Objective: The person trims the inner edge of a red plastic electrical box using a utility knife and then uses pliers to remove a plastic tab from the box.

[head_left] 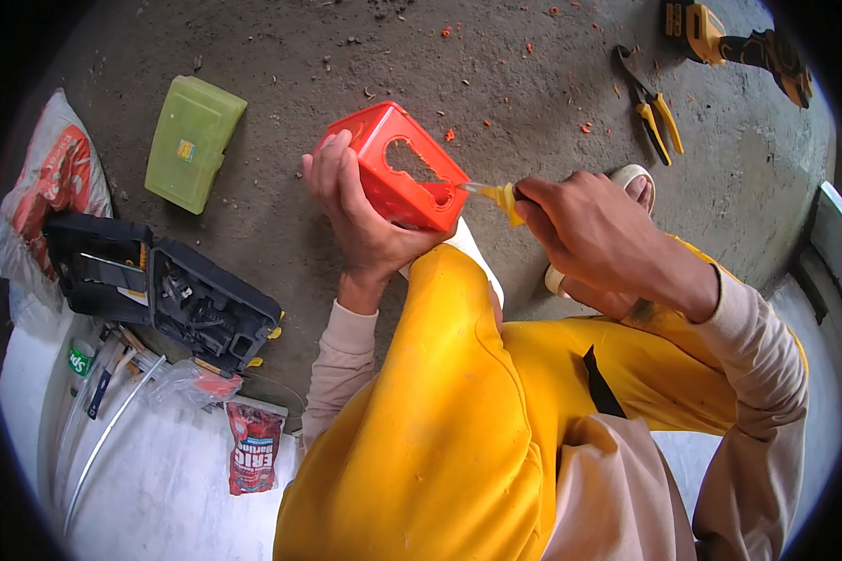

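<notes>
My left hand (351, 206) is wrapped around a red plastic box (381, 187), holding it tilted above my left knee. A large ragged-edged hole is cut in the box's upward face, and the ground shows through it. My right hand (603, 229) grips a screwdriver (505, 198) with a yellow and dark handle. Its metal shaft points left, and the tip meets the box near the right end of the hole. Most of the handle is hidden inside my fist.
Pliers (653, 107) and a cordless drill (734, 45) lie at the far right among red scraps. To the left are a green plastic case (195, 143), an opened black toolbox (210, 309), a plastic sack (56, 187), a hammer-like tool (108, 383) and a red packet (254, 447).
</notes>
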Demonstrator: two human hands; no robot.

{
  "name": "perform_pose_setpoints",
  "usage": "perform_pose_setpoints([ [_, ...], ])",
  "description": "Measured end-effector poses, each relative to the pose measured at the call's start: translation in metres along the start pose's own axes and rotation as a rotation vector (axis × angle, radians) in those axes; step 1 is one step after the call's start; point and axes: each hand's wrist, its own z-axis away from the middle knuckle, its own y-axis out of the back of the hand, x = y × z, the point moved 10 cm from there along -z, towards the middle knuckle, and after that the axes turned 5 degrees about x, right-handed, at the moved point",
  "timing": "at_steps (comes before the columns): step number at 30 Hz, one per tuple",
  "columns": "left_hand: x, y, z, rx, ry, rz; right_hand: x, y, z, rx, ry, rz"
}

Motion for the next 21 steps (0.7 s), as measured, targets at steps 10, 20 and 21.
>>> perform_pose_setpoints([
  [10,0.002,-0.003,-0.001,-0.021,0.016,0.001,-0.003,0.004,0.0,-0.058,-0.054,-0.003],
  [20,0.006,-0.006,-0.002,-0.029,-0.01,-0.012,-0.012,0.0,-0.001,-0.053,-0.047,0.159],
  [21,0.008,-0.006,-0.002,-0.034,-0.02,-0.014,-0.014,-0.002,-0.001,-0.075,-0.054,0.195],
])
